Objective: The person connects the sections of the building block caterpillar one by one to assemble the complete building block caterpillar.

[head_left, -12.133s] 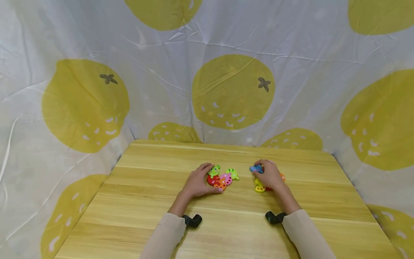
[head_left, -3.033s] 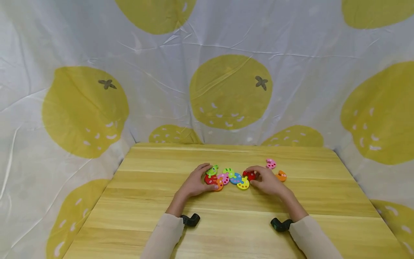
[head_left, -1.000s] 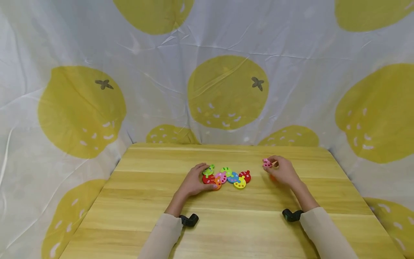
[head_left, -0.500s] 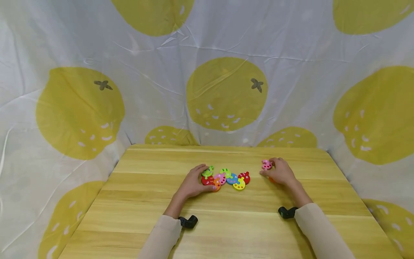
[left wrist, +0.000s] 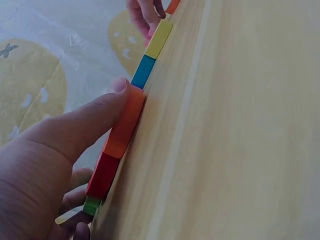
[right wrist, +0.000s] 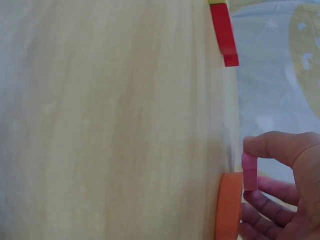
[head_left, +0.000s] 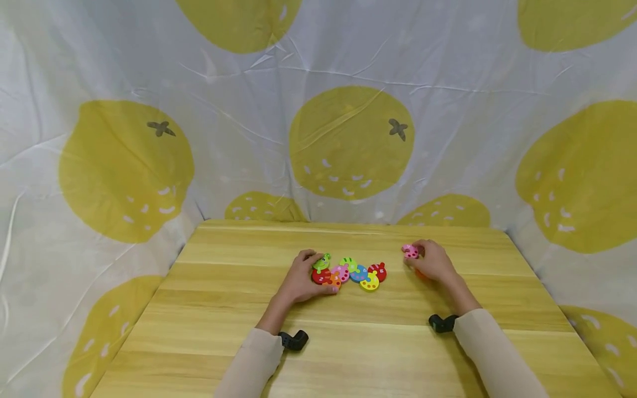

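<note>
On the table lies a caterpillar number puzzle (head_left: 358, 273), its joined pieces in a wavy row from the green head (head_left: 321, 262) to the red piece (head_left: 377, 271) at the right end. My left hand (head_left: 300, 280) grips the head end, with the thumb against the orange piece (left wrist: 126, 125) and fingers by the head. Off to the right, my right hand (head_left: 434, 261) pinches a pink puzzle piece (head_left: 410, 252) between thumb and fingers. A loose orange piece (right wrist: 228, 207) sits right beside that hand, mostly hidden by it in the head view.
The wooden table (head_left: 348, 342) meets a white curtain (head_left: 239, 138) with yellow lemon prints at its back and sides. Each wrist wears a black camera mount, the left mount (head_left: 294, 340) and the right mount (head_left: 442, 323).
Blue, yellow and red pieces have joined the row. My right hand left the red piece, moved right and took the pink piece, which has since turned slightly. My left hand kept its place.
</note>
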Motion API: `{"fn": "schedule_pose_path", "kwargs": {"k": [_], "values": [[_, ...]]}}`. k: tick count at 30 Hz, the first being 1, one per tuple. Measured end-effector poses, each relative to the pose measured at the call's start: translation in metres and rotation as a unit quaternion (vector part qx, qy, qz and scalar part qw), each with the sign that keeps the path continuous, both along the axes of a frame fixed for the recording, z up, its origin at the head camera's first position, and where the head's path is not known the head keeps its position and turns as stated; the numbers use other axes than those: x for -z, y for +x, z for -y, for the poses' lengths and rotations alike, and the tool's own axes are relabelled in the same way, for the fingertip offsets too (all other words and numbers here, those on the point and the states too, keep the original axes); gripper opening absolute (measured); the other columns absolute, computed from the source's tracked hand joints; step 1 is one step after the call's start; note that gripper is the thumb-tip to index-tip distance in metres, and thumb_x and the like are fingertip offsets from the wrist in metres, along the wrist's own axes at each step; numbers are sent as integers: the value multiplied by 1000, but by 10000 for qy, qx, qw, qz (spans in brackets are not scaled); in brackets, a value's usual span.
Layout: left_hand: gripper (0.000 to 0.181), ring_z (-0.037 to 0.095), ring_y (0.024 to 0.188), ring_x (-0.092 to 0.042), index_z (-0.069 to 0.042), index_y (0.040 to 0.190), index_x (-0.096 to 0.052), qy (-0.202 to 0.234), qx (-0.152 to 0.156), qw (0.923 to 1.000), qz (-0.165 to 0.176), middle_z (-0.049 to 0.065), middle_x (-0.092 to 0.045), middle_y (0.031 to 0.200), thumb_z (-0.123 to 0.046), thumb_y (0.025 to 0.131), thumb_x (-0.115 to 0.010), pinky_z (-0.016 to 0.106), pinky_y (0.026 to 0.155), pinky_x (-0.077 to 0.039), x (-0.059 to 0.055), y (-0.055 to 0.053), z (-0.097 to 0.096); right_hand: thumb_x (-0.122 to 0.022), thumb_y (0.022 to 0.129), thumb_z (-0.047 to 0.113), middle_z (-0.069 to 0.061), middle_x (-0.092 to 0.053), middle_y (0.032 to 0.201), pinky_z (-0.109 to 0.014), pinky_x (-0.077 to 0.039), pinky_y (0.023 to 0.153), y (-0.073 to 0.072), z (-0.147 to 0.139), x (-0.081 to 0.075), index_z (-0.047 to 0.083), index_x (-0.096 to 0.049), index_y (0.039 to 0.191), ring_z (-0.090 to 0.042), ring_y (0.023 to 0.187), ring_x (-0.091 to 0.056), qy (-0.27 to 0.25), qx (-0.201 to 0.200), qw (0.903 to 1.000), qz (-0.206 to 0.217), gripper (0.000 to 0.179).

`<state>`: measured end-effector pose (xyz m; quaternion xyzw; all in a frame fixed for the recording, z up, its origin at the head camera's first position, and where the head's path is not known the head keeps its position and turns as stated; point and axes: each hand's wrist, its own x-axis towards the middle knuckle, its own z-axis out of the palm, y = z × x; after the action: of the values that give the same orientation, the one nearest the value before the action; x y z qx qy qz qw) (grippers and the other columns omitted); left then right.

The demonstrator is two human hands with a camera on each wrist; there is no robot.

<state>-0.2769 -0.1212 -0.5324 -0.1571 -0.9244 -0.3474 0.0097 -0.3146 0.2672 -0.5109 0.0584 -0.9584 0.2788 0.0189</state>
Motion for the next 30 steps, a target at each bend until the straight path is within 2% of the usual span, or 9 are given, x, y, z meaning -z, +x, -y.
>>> {"fn": "schedule_pose_path", "kwargs": {"k": [3,8,13,19,23,30], "values": [[104,33,142,-44,-15,149,-55,-30,15,10000,-30,8,-45,154,-63,64,-91,52,117,-42,-1,-1,0,-79,89,24,-22,-63,111,-43,-50,83,1,0,-4,-5,-62,133,-31,95,-59,-250,-116,9995,-126,55],[102,33,145,-44,-14,149,-56,-63,76,9999,-24,8,-48,155,-63,66,-90,52,119,-40,-3,-3,1,-79,88,15,-23,-63,118,-43,-54,86,6,4,-10,-6,-63,132,-35,104,-63,-550,-361,9976,-220,52],[102,33,149,-40,-15,151,-53,-130,127,9998,88,8,-47,158,-62,69,-89,52,122,-36,-2,-3,2,-82,85,12,-21,-66,119,-41,-54,86,9,10,-11,-5,-63,131,-33,104,-64,-709,-658,9950,-268,53],[102,31,155,-31,-18,157,-45,-204,277,9988,353,6,-40,164,-62,74,-85,56,124,-30,-3,-1,2,-82,85,11,-21,-67,120,-48,-57,90,10,20,-9,-4,-62,134,-33,103,-66,-835,-904,9922,-194,55],[102,30,156,-29,-20,158,-43,-222,324,9984,395,4,-38,165,-61,75,-85,58,125,-26,-3,-2,3,-81,86,12,-21,-66,125,-50,-57,94,12,26,-9,-3,-60,137,-33,106,-66,-957,-1000,9903,-156,57],[101,29,157,-27,-22,158,-43,-197,290,9983,456,2,-38,166,-62,75,-85,60,125,-22,-2,-2,3,-78,91,14,-20,-66,131,-52,-55,98,16,37,-8,0,-64,135,-34,112,-65,-880,-1252,9882,-56,48]]}}
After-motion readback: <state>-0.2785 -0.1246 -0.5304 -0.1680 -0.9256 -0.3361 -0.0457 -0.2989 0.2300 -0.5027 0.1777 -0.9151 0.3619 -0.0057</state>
